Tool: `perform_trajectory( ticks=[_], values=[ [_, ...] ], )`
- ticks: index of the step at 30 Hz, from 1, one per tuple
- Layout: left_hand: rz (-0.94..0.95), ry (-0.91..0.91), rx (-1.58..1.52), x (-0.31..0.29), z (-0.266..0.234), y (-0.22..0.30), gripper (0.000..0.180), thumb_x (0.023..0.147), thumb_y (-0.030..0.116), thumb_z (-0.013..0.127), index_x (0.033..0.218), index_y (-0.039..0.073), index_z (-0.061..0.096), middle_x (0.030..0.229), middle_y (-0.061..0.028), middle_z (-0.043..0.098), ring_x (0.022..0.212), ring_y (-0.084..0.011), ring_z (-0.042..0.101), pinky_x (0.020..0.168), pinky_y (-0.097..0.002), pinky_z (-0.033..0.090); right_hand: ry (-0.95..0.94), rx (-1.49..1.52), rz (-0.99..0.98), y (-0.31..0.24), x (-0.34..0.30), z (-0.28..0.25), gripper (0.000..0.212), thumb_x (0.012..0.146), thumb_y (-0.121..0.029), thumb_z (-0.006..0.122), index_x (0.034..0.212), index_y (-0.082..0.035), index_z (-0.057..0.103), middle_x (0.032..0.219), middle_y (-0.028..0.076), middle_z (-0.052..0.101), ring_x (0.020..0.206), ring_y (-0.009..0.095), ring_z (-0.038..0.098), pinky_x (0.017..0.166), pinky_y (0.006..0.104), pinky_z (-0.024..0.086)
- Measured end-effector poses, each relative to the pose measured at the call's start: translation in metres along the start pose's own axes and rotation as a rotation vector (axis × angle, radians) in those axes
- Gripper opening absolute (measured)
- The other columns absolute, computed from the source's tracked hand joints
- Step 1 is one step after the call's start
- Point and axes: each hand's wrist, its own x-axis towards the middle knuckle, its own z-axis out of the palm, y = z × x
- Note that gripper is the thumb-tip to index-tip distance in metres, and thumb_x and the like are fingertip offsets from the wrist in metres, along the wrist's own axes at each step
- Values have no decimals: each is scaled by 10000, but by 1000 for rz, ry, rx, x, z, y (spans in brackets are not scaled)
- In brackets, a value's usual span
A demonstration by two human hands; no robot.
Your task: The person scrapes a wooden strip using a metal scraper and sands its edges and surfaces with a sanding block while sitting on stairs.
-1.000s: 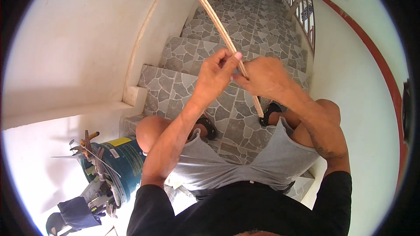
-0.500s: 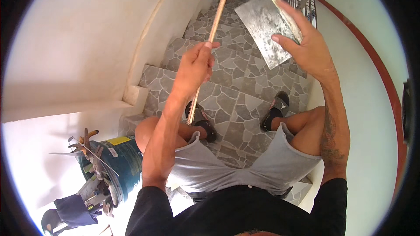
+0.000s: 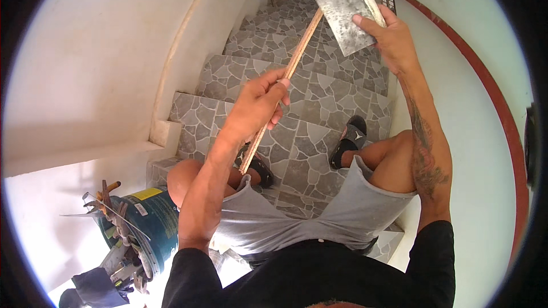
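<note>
My left hand (image 3: pixel 260 102) is closed around a long, thin wooden strip (image 3: pixel 302 48), which slants from near my left foot up to the far right. In my right hand (image 3: pixel 394 40) is a wide scraper (image 3: pixel 342 14) with a thin, smudged metal blade and a pale strip along its back edge. My thumb lies on the blade face, while the fingers wrap behind the pale edge. The strip's far end meets the blade's left edge in the picture; whether they touch, I cannot tell.
Grey stone-patterned stair steps (image 3: pixel 297 142) run below my hands. At the lower left, a dark green bucket (image 3: pixel 165 217) has several tools around its rim, next to a dark cloth pouch (image 3: pixel 100 288). Walls flank both sides, with a red-brown band (image 3: pixel 485 74) on the right.
The strip has tilted to the right, its far end now by the scraper blade. My left hand has shifted slightly right and nearer; my right hand has moved left and farther away with the scraper.
</note>
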Motion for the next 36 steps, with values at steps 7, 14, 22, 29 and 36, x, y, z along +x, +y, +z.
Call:
perform_trajectory(
  ticks=[7,14,22,29,36],
  values=[
    [-4,90,-66,3,5,-3,341,1036,267,496,1276,40,578,797,-9,555,460,-45,463,378,-209,349,-291,-574,-476,-5,-49,49,301,861,-155,699,1154,-92,687,963,82,663,815,182,642,730,314,509],
    [-73,118,-93,-2,0,-1,202,1004,188,495,1045,30,613,788,-13,590,483,-52,502,372,-214,377,-545,-466,-624,2,-61,62,432,776,-3,657,1176,-157,709,1001,69,606,875,248,619,752,355,511],
    [5,91,-151,-2,-1,5,224,1025,214,490,1045,26,610,788,-14,575,446,-43,463,349,-213,352,-539,-497,-600,3,-63,69,330,836,-77,672,1165,-98,691,1089,113,619,918,263,637,753,373,508],
    [42,114,-112,0,0,2,258,1040,258,492,998,20,582,749,-1,553,413,-39,416,338,-205,304,-472,-481,-260,-4,-66,71,241,936,-265,668,893,-30,700,696,56,638,616,118,581,572,297,454],
    [64,68,-5,-6,5,3,307,1038,248,487,1149,-3,625,689,23,510,405,-18,396,349,-199,294,-299,-633,61,-8,-39,55,479,938,-482,615,872,-29,753,650,86,697,552,162,638,573,316,524]
  ],
)
